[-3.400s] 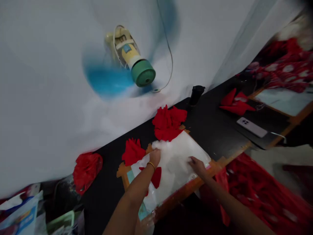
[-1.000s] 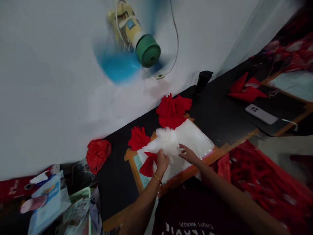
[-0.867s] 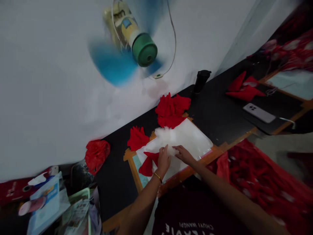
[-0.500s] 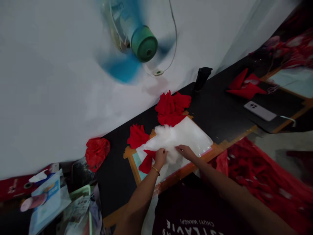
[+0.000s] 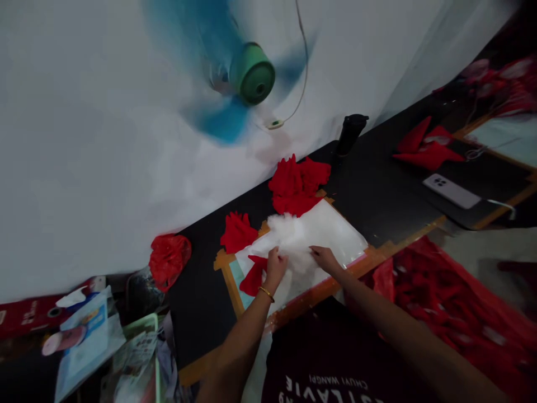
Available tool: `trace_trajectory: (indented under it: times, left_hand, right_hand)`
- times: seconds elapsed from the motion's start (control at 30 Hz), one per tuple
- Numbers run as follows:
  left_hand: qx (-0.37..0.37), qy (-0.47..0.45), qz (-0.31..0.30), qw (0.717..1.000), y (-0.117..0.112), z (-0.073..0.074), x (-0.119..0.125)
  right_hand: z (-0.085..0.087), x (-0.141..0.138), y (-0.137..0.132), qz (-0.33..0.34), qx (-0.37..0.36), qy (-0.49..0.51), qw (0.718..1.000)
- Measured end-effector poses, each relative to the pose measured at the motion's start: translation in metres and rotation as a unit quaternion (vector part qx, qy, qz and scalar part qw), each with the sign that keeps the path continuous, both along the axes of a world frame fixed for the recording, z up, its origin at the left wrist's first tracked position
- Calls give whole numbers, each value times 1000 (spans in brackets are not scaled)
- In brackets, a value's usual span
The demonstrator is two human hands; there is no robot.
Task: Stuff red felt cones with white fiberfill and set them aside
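White fluffy stuffing (image 5: 296,252) lies loose on a white sheet (image 5: 342,232) fixed to the black table. My left hand (image 5: 277,266), with a gold bangle at the wrist, is closed in a pinch on the left side of the fluff. At its right side my right hand (image 5: 326,259) pinches another edge, so the fluff spans the gap between both hands. Beside my left hand lies a red pointed fabric piece (image 5: 253,278), partly behind the wrist. Red fabric pieces (image 5: 293,184) are heaped behind the stuffing, and a smaller red bunch (image 5: 237,232) sits to their left.
A blue fan (image 5: 254,75) spins against the wall above. To the right are a black cup (image 5: 351,134), a red star-shaped piece (image 5: 430,148) and a phone (image 5: 452,190). A big red bag (image 5: 444,302) of red pieces stands below the table edge. A red plastic bag (image 5: 169,260) is at left.
My right hand has moved slightly right, away from my left hand, and the fluff between them is spread wider. The whole view has shifted a little.
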State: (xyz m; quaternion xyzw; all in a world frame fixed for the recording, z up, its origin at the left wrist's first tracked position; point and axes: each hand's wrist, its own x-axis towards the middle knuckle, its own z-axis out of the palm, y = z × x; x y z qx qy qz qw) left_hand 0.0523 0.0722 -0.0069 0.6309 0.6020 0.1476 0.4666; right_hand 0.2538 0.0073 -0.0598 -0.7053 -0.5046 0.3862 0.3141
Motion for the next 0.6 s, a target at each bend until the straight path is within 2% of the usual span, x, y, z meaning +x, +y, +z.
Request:
trace_trajectory:
  times: [0.1, 0.23, 0.47, 0.6]
  left_hand:
    - [30, -25, -6, 999, -12, 3, 12]
    - [-14, -50, -40, 998, -18, -1, 25]
    - [-85, -62, 40, 994, 0, 0, -3]
    - [-128, -97, 69, 985, -2, -3, -1]
  right_hand:
    - [2, -9, 3, -24, -1, 2, 1000]
    - [7, -26, 10, -30, -5, 14, 999]
    - [15, 1, 10, -67, -38, 45, 996]
    - [16, -4, 4, -47, -35, 80, 995]
